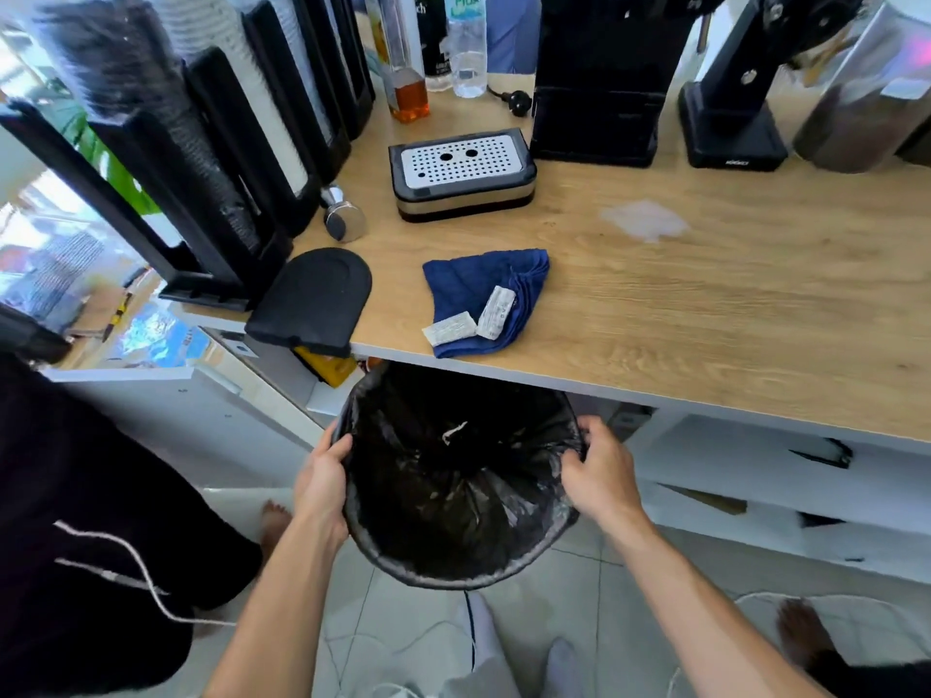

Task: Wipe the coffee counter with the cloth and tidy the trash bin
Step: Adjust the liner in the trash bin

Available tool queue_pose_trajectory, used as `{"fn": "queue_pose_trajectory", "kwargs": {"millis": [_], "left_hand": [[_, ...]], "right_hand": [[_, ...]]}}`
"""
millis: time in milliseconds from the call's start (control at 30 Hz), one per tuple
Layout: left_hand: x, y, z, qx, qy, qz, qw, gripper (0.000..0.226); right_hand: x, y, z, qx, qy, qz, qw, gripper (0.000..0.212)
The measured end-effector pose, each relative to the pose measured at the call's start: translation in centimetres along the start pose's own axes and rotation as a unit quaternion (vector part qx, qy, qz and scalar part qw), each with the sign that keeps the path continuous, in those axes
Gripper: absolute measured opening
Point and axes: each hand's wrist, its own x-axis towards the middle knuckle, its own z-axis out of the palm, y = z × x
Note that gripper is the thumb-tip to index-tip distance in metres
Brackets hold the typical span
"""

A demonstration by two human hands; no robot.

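Observation:
A round trash bin (428, 571) lined with a black plastic bag sits below the counter's front edge, between my arms. My left hand (322, 483) grips the bin's left rim, thumb over the bag. On the right rim my right hand (597, 471) grips the bag's edge with curled fingers. A small pale scrap (453, 431) lies inside the bin. A folded blue cloth (483, 299) lies on the wooden counter (705, 304) near its front edge, with two small white packets (496, 312) on top of it. A pale wet patch (645, 220) marks the counter right of centre.
A black tamping mat (312, 294) overhangs the counter edge left of the cloth, with a metal tamper (345, 216) behind it. A perforated drip tray (461, 173), bottles (468, 47), cup dispensers (226, 158) and dark machines (599, 78) line the back. Another person's dark clothing (75, 521) is at left.

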Motion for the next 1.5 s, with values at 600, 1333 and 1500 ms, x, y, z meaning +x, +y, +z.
{"fn": "queue_pose_trajectory", "kwargs": {"millis": [600,1333,1500], "left_hand": [[1.8,-9.9,-2.7,0.28,-0.092,-0.03,0.955,0.014],[22.2,-30.3,-3.0,0.374,-0.141,-0.111,0.91,0.037],[25.3,-33.5,-2.4,0.377,-0.133,-0.077,0.913,0.056]], "right_hand": [[-1.6,13.3,0.4,-0.006,-0.079,0.058,0.995,0.039],[5.8,34.8,16.0,-0.016,-0.103,0.135,0.985,0.034],[8.2,37.8,18.8,-0.034,-0.108,0.14,0.984,0.06]]}}
